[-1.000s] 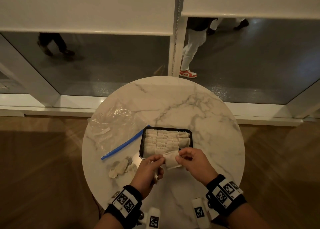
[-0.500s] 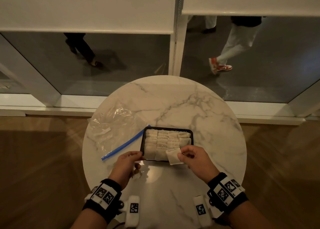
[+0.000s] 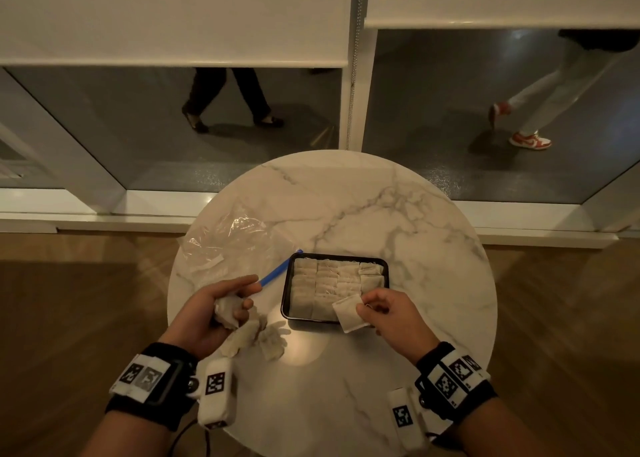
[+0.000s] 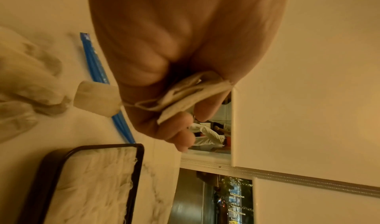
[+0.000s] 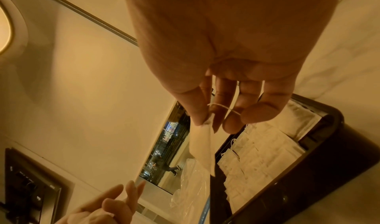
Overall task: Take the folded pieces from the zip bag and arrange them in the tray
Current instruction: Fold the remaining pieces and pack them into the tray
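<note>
A black tray (image 3: 284, 295) (image 5: 320, 148) (image 4: 137, 167) on the round marble table holds rows of folded white pieces (image 3: 329, 278). My right hand (image 3: 388, 313) pinches one folded piece (image 3: 348, 313) (image 5: 202, 148) by its corner at the tray's near right edge. My left hand (image 3: 225, 302) grips a bunch of folded pieces (image 3: 227, 313) (image 4: 189, 94) left of the tray, its index finger stretched out. A few loose pieces (image 3: 256, 337) lie on the table just below that hand. The clear zip bag (image 3: 228, 242) with its blue seal (image 3: 273, 276) (image 4: 96, 69) lies flat behind my left hand.
The marble table (image 3: 398, 235) stands against a window wall with low blinds. Two people's legs (image 3: 228, 100) pass outside the glass. Wooden floor surrounds the table on both sides.
My left hand went from the shared piece to the table's left side and came up gripping a bunch of pieces. My right hand kept its piece and shifted to the tray's near right edge.
</note>
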